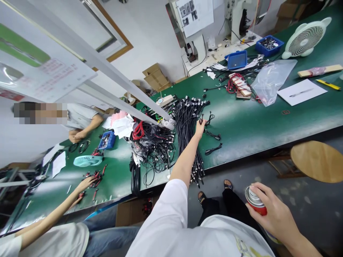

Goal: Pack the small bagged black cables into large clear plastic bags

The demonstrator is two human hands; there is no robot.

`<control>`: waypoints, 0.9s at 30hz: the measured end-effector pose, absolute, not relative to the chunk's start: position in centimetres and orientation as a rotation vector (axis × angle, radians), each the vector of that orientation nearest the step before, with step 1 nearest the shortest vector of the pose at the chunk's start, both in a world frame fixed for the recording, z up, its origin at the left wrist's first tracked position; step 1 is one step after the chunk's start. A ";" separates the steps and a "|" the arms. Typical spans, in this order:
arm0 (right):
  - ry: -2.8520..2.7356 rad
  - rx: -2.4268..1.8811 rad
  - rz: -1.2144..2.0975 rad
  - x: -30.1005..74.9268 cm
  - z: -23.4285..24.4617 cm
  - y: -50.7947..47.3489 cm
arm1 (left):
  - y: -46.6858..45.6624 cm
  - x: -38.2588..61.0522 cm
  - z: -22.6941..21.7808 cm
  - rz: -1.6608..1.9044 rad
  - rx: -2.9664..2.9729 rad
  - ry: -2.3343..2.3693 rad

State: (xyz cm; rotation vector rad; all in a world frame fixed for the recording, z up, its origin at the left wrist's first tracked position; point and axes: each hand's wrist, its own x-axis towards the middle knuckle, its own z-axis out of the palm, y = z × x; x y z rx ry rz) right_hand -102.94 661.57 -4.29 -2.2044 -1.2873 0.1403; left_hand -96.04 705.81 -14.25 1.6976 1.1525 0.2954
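Note:
My left hand [200, 129] reaches over the green table, its fingers closed on a small black cable [201, 119]. Just to the left lies a large sheaf of long black cables [186, 125] with pale connector ends. Several short folded black cables [213, 148] rest in a loose column on the right of that hand. Held off the table's near edge, my right hand [276, 214] is wrapped around a red and silver spray can [255, 201]. Its fingers cover part of the can's top.
The green table [249, 132] carries a tangled cable pile [158, 146], a clear plastic bag [273, 80], white paper [302, 92], blue trays [269, 45] and a fan [308, 37]. White posts [120, 76] rise nearby. Two co-workers sit at left. A wooden stool [318, 160] stands at right.

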 end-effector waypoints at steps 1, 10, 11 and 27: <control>-1.286 -2.205 0.141 -102.8 -4.4 661.4 | 705.8 -95.6 -13.6 0.314 1.676 1.130; -1.231 -2.204 0.051 -99.9 -2.7 661.2 | 695.3 -99.5 -2.6 0.168 1.164 0.744; -1.242 -2.176 0.029 -99.6 -1.9 661.4 | 693.3 -101.4 -0.8 0.113 1.039 0.691; -1.580 -1.868 0.052 -110.2 4.6 670.6 | 687.9 -123.1 8.7 -0.160 0.315 0.715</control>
